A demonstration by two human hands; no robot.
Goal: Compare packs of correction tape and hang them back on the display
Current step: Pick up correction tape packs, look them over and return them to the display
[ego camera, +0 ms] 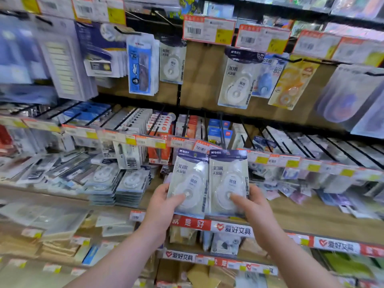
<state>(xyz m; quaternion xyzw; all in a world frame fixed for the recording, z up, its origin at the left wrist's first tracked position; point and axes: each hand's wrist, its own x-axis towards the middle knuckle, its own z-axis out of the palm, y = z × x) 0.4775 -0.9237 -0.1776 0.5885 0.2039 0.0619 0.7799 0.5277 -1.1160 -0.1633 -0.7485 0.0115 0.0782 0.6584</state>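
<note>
Two matching packs of white correction tape with dark blue headers are held side by side in front of the shelves. My left hand [164,201] grips the left pack [190,175] at its lower left edge, thumb on the front. My right hand [252,206] grips the right pack [227,173] at its lower right, thumb on the front too. More packs of the same kind hang on display hooks above: one at upper centre [172,63] and one at upper right [238,82].
Hooks with price tags [208,30] line the upper display, carrying other stationery such as an orange tape pack [293,84]. Below, a wooden shelf [311,217] holds stacked blister packs [118,183] and black wire dividers.
</note>
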